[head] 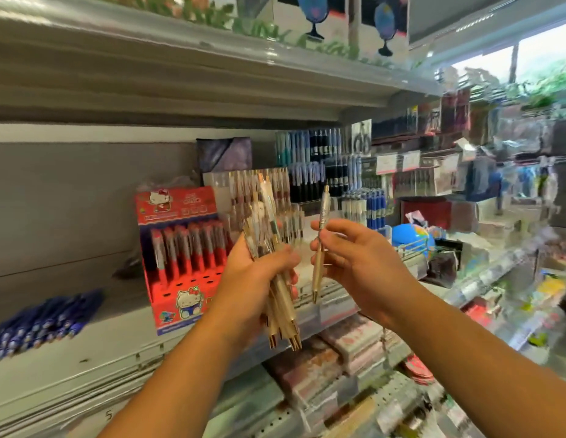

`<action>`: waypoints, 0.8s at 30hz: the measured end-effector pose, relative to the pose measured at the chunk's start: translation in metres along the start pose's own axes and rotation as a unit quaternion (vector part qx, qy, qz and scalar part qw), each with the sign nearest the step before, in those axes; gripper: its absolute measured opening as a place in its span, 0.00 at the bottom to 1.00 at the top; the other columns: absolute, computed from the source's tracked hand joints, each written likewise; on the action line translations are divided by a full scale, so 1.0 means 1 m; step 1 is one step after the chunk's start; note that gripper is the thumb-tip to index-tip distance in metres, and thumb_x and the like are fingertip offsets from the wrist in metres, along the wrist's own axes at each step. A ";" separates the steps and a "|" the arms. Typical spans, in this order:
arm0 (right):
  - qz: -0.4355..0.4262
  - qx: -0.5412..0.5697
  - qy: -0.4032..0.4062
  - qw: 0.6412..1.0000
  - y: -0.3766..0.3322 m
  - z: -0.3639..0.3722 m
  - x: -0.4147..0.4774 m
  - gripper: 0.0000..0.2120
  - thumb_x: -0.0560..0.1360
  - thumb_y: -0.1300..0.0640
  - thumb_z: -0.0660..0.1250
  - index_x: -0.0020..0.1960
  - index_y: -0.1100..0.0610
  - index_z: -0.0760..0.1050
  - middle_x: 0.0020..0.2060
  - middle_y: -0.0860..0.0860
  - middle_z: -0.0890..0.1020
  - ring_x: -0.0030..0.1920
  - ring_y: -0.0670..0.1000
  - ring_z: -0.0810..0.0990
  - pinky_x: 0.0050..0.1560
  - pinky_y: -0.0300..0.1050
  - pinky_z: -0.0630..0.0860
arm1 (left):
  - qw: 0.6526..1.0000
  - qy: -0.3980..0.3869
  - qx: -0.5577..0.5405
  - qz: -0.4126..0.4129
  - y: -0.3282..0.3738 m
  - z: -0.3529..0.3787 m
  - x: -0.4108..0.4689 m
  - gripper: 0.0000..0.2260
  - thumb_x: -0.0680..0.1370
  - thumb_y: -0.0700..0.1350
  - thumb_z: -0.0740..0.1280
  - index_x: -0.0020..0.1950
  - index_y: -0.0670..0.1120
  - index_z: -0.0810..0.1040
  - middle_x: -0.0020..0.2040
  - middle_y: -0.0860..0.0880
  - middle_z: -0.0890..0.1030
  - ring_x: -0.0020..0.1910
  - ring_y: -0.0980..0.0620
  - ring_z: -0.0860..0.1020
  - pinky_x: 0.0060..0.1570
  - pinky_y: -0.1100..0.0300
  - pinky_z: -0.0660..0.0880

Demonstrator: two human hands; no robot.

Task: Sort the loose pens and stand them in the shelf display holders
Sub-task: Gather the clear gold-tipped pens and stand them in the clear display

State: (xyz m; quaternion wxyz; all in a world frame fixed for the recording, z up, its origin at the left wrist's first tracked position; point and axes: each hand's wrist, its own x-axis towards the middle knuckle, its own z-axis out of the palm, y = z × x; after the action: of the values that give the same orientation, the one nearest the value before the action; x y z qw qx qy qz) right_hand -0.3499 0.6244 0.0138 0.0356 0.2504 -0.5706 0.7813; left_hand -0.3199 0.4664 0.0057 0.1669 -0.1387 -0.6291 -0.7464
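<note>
shelf aisle, head view. l. hand (pixel 259 279) grips a bundle of cream-gold pens (pixel 265 213): fingers curled round the barrels, gold tips down, clicker ends up and leaning left. r. hand (pixel 357 257) pinches a single pen (pixel 324 210) of the same kind at mid-barrel btw. thumb and fingertips; pen near upright, tip down, just beside the bundle but apart from it. behind both hands: clear display holder (pixel 224 191) w/ similar pens standing in tiers. left of it: red cartoon-cat display box (pixel 180 279) w/ red pens upright in rows. far left: loose blue pens (pixel 44 317) lying flat on the shelf board (pixel 85 365). right of clear holder: racks of blue and black pens (pixel 322 172); blue globe (pixel 411 238) near r. hand. goods at far right too blurred to tell.
</note>
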 end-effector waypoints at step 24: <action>-0.216 -0.229 0.008 0.949 0.111 -0.076 0.210 0.30 0.78 0.60 0.68 0.73 0.40 0.61 0.41 0.54 0.80 0.42 0.49 0.83 0.44 0.51 0.83 | 0.953 0.253 0.142 0.084 -0.068 -0.007 0.111 0.17 0.74 0.43 0.73 0.50 0.65 0.75 0.42 0.60 0.83 0.42 0.56 0.83 0.45 0.50 0.78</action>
State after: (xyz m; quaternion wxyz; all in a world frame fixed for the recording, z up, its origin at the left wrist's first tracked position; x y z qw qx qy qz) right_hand -0.5974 0.6064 -0.0095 0.2649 0.3465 -0.6659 0.6053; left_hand -0.4496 0.4612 -0.0100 0.4005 0.0277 -0.6516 -0.6436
